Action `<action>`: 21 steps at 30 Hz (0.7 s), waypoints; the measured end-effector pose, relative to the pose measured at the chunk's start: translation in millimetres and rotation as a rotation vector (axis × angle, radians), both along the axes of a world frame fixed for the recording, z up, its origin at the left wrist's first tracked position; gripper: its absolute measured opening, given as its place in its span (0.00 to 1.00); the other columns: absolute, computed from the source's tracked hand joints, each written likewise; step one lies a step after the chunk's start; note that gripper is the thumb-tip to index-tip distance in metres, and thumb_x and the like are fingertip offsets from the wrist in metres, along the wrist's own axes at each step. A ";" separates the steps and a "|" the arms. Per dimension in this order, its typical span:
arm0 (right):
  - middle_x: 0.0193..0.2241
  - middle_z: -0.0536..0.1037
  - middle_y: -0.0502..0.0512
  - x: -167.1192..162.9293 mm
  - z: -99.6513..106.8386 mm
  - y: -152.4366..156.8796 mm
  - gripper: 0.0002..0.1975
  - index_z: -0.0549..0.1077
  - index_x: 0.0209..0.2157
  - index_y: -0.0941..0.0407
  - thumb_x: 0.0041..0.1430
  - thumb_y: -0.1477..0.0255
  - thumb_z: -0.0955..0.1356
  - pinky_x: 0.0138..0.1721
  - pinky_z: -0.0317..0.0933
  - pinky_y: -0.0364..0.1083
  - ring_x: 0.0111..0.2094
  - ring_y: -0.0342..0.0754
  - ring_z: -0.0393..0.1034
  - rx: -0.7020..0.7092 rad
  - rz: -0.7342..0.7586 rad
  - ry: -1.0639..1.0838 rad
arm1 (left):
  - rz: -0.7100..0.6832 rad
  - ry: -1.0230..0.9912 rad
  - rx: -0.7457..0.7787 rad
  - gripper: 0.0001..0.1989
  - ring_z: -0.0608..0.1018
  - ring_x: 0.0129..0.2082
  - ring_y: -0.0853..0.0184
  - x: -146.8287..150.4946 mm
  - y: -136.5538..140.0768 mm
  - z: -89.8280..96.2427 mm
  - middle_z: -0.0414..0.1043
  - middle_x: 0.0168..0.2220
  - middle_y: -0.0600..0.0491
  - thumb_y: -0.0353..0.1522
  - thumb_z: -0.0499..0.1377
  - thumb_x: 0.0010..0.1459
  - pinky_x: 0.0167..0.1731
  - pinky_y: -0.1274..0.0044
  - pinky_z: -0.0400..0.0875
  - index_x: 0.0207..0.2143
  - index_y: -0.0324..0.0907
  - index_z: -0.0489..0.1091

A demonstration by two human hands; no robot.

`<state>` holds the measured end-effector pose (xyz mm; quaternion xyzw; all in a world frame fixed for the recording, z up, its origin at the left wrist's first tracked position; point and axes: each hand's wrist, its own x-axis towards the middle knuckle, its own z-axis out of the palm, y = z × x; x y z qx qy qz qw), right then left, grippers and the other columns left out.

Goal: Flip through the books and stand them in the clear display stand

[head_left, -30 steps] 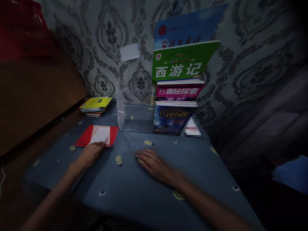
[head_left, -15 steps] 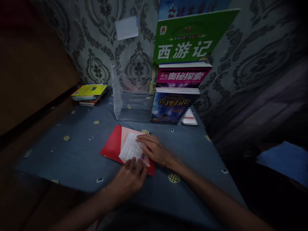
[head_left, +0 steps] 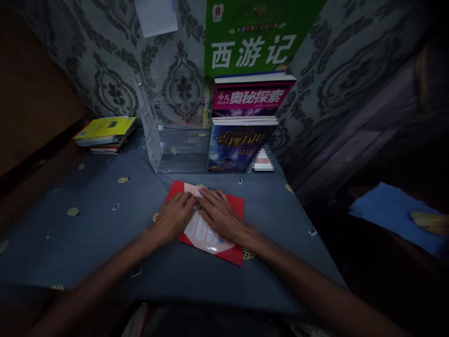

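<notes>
A thin red booklet (head_left: 235, 256) with a pale pink and white printed panel (head_left: 194, 228) lies on the cloth-covered table in front of me. My right hand (head_left: 221, 216) rests flat over the panel's upper right part, fingers stretched out. On the booklet's left side is my left hand (head_left: 175, 213), its fingers bent and drawn together at the panel's upper edge, touching or nearly touching my right fingertips. What the left fingertips pinch, if anything, is hidden. Both hands cover much of the booklet's upper half.
Behind the booklet stands a clear acrylic book rack (head_left: 152, 145). Its right side holds upright books, among them a blue one (head_left: 238, 147), a magenta one (head_left: 252, 99) and a green one (head_left: 259, 42). A stack of books (head_left: 105, 133) lies at the left, a blue cloth (head_left: 393, 213) at the right.
My left hand has moved from the booklet's lower edge up to its upper left. The pale panel lies flatter on the booklet. My right hand stays over it, and the view has shifted.
</notes>
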<state>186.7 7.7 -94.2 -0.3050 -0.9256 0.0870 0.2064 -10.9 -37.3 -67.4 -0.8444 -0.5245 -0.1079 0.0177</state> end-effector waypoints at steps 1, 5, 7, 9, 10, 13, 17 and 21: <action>0.64 0.69 0.68 -0.8 -0.5 -0.6 0.20 0.70 0.62 0.58 0.72 0.72 0.60 0.67 0.55 0.65 0.67 0.58 0.61 0.006 -0.003 -0.009 | 0.026 -0.011 0.019 0.12 0.75 0.54 0.56 -7.8 9.2 -5.0 0.72 0.54 0.41 0.31 0.49 0.71 0.54 0.62 0.72 0.49 0.38 0.69; 0.64 0.69 0.68 1.6 -1.7 7.0 0.21 0.69 0.62 0.59 0.72 0.72 0.59 0.68 0.54 0.64 0.67 0.58 0.60 0.016 0.027 -0.032 | 0.044 -0.013 0.041 0.15 0.70 0.61 0.53 -29.0 28.4 -11.8 0.68 0.60 0.38 0.34 0.49 0.71 0.59 0.59 0.67 0.54 0.37 0.66; 0.64 0.70 0.66 5.5 -1.0 18.2 0.20 0.70 0.61 0.59 0.73 0.72 0.60 0.68 0.53 0.64 0.67 0.56 0.60 0.011 0.092 -0.034 | 0.067 0.031 0.035 0.14 0.74 0.54 0.54 -32.2 27.2 -6.7 0.72 0.54 0.40 0.35 0.49 0.71 0.54 0.61 0.71 0.52 0.37 0.68; 0.63 0.71 0.64 8.2 1.7 30.0 0.19 0.70 0.61 0.58 0.73 0.71 0.60 0.69 0.51 0.64 0.67 0.54 0.61 -0.004 0.173 -0.042 | 0.111 0.087 0.037 0.14 0.77 0.46 0.54 -31.2 22.4 -0.4 0.75 0.48 0.42 0.35 0.49 0.71 0.47 0.62 0.73 0.49 0.38 0.70; 0.62 0.72 0.64 7.9 3.8 34.1 0.19 0.71 0.60 0.58 0.73 0.71 0.60 0.69 0.51 0.63 0.67 0.54 0.62 -0.014 0.196 -0.052 | 0.128 0.110 0.046 0.14 0.78 0.44 0.54 -29.9 19.6 1.7 0.76 0.46 0.42 0.35 0.49 0.71 0.46 0.62 0.74 0.48 0.39 0.71; 0.62 0.72 0.66 -3.6 10.8 32.5 0.20 0.71 0.60 0.61 0.74 0.71 0.59 0.70 0.50 0.62 0.66 0.54 0.62 -0.048 0.178 -0.089 | 0.138 0.144 0.107 0.14 0.78 0.46 0.53 -25.8 13.3 0.2 0.77 0.49 0.40 0.31 0.48 0.71 0.51 0.57 0.71 0.48 0.38 0.72; 0.67 0.64 0.70 -32.2 11.6 8.1 0.24 0.63 0.65 0.65 0.74 0.69 0.57 0.71 0.51 0.59 0.70 0.55 0.54 -0.108 0.152 -0.111 | 0.074 0.125 0.161 0.18 0.77 0.55 0.53 -26.4 10.6 -11.7 0.75 0.56 0.37 0.23 0.47 0.66 0.58 0.57 0.67 0.53 0.35 0.71; 0.69 0.58 0.72 -34.3 3.5 -5.0 0.28 0.58 0.68 0.68 0.74 0.67 0.58 0.71 0.51 0.60 0.72 0.57 0.46 -0.139 0.088 -0.105 | 0.046 0.099 0.142 0.21 0.76 0.57 0.53 -29.3 10.2 -15.0 0.74 0.57 0.36 0.22 0.45 0.65 0.59 0.56 0.67 0.56 0.34 0.70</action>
